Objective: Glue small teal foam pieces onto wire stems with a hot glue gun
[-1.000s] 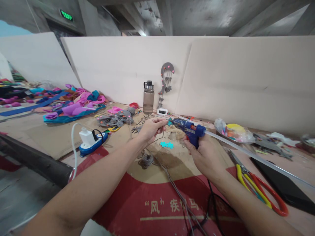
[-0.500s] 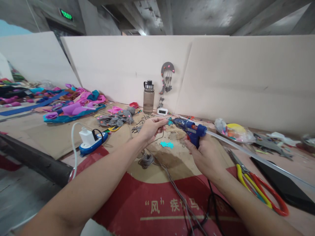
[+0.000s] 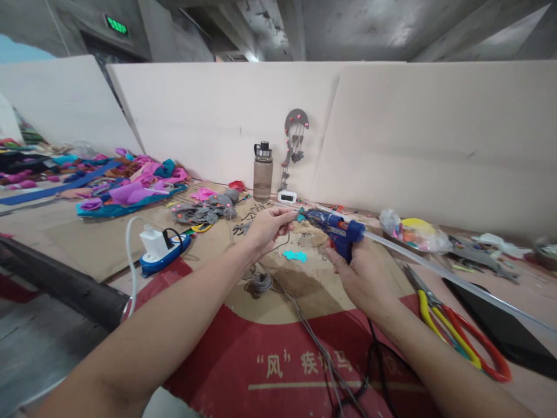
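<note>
Between thumb and fingers, my left hand [image 3: 270, 231] pinches a small teal felt piece [image 3: 300, 215], with a grey cord trailing below. My right hand [image 3: 363, 273] is wrapped round the handle of a blue glue gun [image 3: 337, 227]. The gun's nozzle points left and meets or nearly meets the teal piece; exact contact cannot be made out. A long clear glue stick [image 3: 435, 266] sticks out of its back. Turquoise flower-shaped pieces [image 3: 295, 256] lie on the board below. A bundle of grey cord [image 3: 260, 283] rests nearer to me.
A bottle [image 3: 263, 174] and a small white clock [image 3: 287, 197] stand at the back. Left are a blue power strip [image 3: 161, 258], grey felt pieces [image 3: 204, 210] and colourful scraps [image 3: 134, 188]. Right are scissors [image 3: 474, 342], a black tablet [image 3: 505, 325] and a bagged bowl [image 3: 415, 233].
The glue gun has shifted very slightly left, its nozzle closer to the teal piece. My left hand has barely moved.
</note>
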The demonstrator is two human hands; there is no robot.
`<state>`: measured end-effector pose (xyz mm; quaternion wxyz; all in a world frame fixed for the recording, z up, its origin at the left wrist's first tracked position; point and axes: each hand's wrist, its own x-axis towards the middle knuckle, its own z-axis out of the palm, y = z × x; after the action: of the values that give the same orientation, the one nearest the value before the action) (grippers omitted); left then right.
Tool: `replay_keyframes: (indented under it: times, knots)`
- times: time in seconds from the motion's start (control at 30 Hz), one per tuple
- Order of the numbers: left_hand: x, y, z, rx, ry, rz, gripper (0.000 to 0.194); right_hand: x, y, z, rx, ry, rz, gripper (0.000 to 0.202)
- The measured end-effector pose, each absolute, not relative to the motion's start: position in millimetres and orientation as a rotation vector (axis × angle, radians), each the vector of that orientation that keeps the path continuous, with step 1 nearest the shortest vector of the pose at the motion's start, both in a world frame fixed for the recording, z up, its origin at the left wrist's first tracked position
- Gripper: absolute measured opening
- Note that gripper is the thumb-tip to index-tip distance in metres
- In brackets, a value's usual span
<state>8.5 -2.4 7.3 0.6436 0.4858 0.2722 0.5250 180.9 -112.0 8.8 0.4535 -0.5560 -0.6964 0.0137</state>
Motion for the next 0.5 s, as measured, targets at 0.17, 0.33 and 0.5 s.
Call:
replay_keyframes:
  times: [0.17,0.33,0.5]
  knots:
    - [8.1,-0.1,6.8,1.113,0.624,1.205,0.018,180.5,-112.4,9.0,-1.395,-1.712,0.037,0.013]
    - [8.5,-2.0,6.4,1.128,0.595,1.196,0.018,180.6,-111.2,5.3,-1.371,-1.708,0.044,0.017]
    - [8.5,-2.0,6.3,1.122,0.606,1.203,0.016,181.1,-111.2,5.2,-1.358,-1.719,0.019,0.019]
